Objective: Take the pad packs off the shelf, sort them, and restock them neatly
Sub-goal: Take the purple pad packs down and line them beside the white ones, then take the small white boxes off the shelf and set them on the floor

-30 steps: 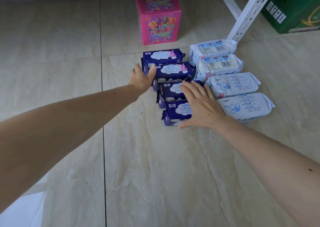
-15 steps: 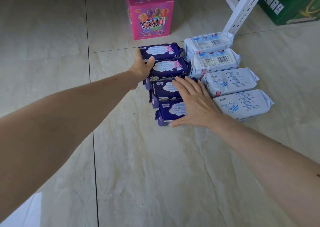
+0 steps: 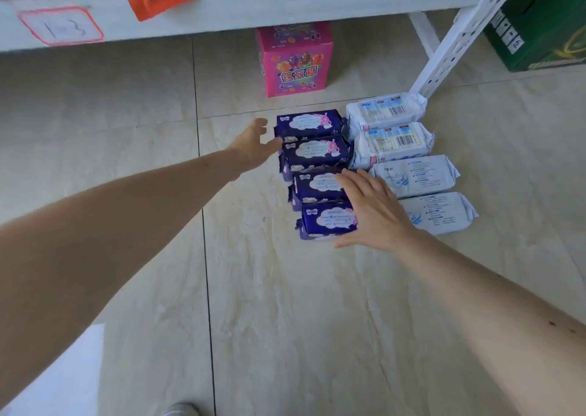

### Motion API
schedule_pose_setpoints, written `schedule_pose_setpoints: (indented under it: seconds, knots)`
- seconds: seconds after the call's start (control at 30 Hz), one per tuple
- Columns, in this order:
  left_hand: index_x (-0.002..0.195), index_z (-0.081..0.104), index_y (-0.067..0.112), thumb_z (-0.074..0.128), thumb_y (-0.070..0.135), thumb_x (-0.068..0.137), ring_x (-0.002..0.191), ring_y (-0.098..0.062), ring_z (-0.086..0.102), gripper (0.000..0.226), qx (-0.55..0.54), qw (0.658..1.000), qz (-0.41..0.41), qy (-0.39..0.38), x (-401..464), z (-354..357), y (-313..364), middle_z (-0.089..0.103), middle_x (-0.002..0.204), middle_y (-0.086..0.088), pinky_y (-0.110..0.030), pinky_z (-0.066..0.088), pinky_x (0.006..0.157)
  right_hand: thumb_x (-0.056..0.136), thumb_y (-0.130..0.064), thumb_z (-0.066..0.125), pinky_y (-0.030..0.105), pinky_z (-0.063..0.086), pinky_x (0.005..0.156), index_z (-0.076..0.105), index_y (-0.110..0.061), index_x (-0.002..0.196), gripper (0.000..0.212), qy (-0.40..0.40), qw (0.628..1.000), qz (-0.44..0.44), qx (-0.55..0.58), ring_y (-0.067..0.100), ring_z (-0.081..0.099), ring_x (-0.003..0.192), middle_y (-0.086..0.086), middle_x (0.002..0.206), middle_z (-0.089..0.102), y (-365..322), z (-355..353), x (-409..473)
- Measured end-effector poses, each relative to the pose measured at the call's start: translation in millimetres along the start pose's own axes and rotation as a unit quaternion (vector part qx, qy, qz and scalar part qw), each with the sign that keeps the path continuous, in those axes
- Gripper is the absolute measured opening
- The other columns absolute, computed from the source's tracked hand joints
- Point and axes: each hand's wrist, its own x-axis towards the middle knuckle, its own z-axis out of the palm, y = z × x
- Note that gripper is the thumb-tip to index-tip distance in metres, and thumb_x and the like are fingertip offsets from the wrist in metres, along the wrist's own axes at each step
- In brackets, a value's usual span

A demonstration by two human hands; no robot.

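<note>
Right hand lies flat on the nearest purple packs; left hand spreads open at their nine o'clock. White packs sit at three o'clock. A careless shove might skew both floor rows.

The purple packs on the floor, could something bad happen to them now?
Maybe. The purple packs lean on each other in a slightly crooked row, so a push from the left hand at the far end could slide them askew. The right hand lies flat over the two nearest packs, close to the white packs; a sideways nudge might shove that row toward the shelf post.
</note>
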Motion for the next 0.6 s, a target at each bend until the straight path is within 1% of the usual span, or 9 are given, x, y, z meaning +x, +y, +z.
schedule_pose_setpoints:
  seconds: [0.07, 0.1, 0.2, 0.27, 0.33, 0.4, 0.5, 0.6]
  knots:
    - [0.136, 0.044, 0.015, 0.060, 0.027, 0.091, 0.126, -0.021, 0.047, 0.050, 0.021, 1.000, 0.003, -0.001, -24, -20, 18, 0.048, 0.138, -0.002, -0.031, 0.042, 0.096, 0.053, -0.072, 0.074, 0.040, 0.012, 0.118, 0.015, -0.018, 0.149, 0.125, -0.013, 1.000, 0.018, 0.018, 0.024, 0.013, 0.143, 0.003, 0.156, 0.019, -4, -34, -13]
    - [0.132, 0.049, 0.015, 0.061, 0.024, 0.090, 0.123, -0.020, 0.049, 0.044, 0.030, 1.000, 0.004, 0.000, -37, -31, 29, 0.051, 0.134, -0.002, -0.030, 0.042, 0.094, 0.053, -0.071, 0.074, 0.040, 0.014, 0.118, 0.018, -0.018, 0.149, 0.123, -0.021, 0.999, 0.026, 0.030, 0.025, 0.014, 0.143, 0.004, 0.155, 0.021, -7, -54, -20]
    - [0.125, 0.057, 0.014, 0.062, 0.020, 0.089, 0.116, -0.018, 0.053, 0.036, 0.046, 0.999, -0.001, -0.010, -81, -63, 75, 0.057, 0.126, -0.001, -0.028, 0.044, 0.092, 0.060, -0.065, 0.074, 0.040, 0.020, 0.116, 0.024, -0.017, 0.147, 0.110, -0.043, 0.997, 0.027, 0.050, 0.027, 0.017, 0.142, 0.004, 0.154, 0.024, -20, -125, -38]
    - [0.119, 0.061, 0.014, 0.061, 0.019, 0.089, 0.113, -0.017, 0.055, 0.030, 0.061, 0.998, 0.003, -0.023, -112, -86, 112, 0.060, 0.122, -0.001, -0.029, 0.045, 0.092, 0.069, -0.054, 0.074, 0.037, 0.024, 0.113, 0.030, -0.017, 0.144, 0.095, -0.043, 0.998, 0.008, 0.042, 0.026, 0.025, 0.137, 0.004, 0.151, 0.029, -31, -182, -49]
    - [0.113, 0.064, 0.012, 0.061, 0.018, 0.089, 0.111, -0.017, 0.057, 0.025, 0.068, 0.997, 0.011, -0.037, -142, -113, 154, 0.063, 0.119, -0.002, -0.030, 0.046, 0.093, 0.076, -0.039, 0.074, 0.034, 0.031, 0.107, 0.035, -0.017, 0.141, 0.079, -0.037, 0.998, 0.003, 0.049, 0.025, 0.035, 0.130, 0.002, 0.146, 0.036, -42, -245, -60]
    - [0.111, 0.065, 0.011, 0.061, 0.017, 0.089, 0.111, -0.019, 0.057, 0.023, 0.070, 0.996, 0.024, -0.047, -172, -142, 198, 0.064, 0.118, -0.004, -0.030, 0.046, 0.094, 0.079, -0.030, 0.071, 0.034, 0.036, 0.100, 0.041, -0.016, 0.138, 0.067, -0.031, 0.998, 0.006, 0.055, 0.025, 0.042, 0.124, 0.001, 0.143, 0.040, -54, -310, -71]
    - [0.110, 0.065, 0.010, 0.060, 0.015, 0.090, 0.111, -0.018, 0.057, 0.022, 0.065, 0.996, 0.035, -0.053, -216, -187, 267, 0.063, 0.117, -0.004, -0.028, 0.045, 0.093, 0.083, -0.028, 0.066, 0.034, 0.041, 0.093, 0.046, -0.015, 0.133, 0.055, -0.024, 0.999, -0.011, 0.037, 0.024, 0.046, 0.121, -0.001, 0.140, 0.041, -71, -403, -87]
    - [0.111, 0.064, 0.011, 0.060, 0.016, 0.090, 0.109, -0.017, 0.058, 0.022, 0.060, 0.996, 0.038, -0.058, -257, -230, 330, 0.062, 0.119, -0.004, -0.028, 0.045, 0.095, 0.086, -0.027, 0.063, 0.033, 0.042, 0.091, 0.044, -0.017, 0.134, 0.052, -0.012, 0.999, 0.003, 0.035, 0.020, 0.042, 0.124, -0.002, 0.138, 0.041, -88, -489, -105]
